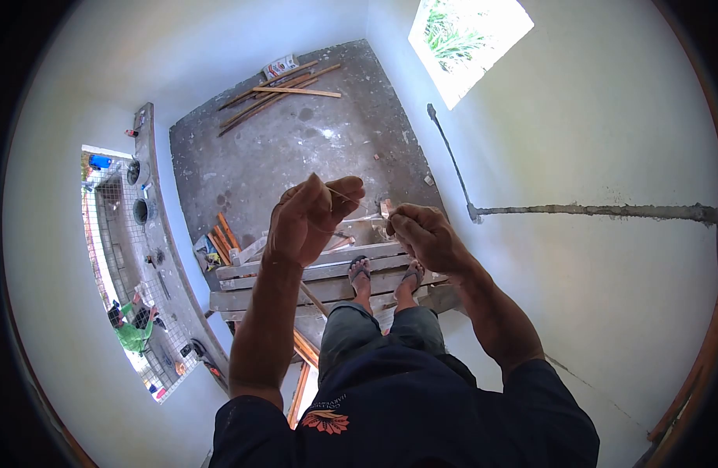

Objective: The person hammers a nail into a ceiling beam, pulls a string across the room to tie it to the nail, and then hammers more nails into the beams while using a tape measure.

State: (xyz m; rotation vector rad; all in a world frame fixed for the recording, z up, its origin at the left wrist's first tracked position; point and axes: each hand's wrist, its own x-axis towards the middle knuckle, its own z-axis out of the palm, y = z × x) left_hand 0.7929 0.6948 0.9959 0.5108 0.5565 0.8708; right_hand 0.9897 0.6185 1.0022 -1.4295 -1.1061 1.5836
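My left hand (308, 218) is raised in front of me, its fingers bent and pinched on a thin, pale string (345, 195). A loop of the string hangs below those fingers. To the right, my right hand (425, 240) is closed, thumb pressed against the forefinger. The string seems to run across to this pinch, though it is too fine to follow all the way. Both hands are apart, high above the floor. Below them, my sandalled feet (360, 269) stand on a scaffold of grey wooden planks (312, 286).
Timber strips (281, 93) and a white sack (280, 65) lie on the concrete floor (351, 140). A window opening with a mesh grille (113, 234) is at left; a person in green (133, 331) is beyond it. Buckets (140, 210) stand by the ledge. A rough channel (593, 210) scores the right wall.
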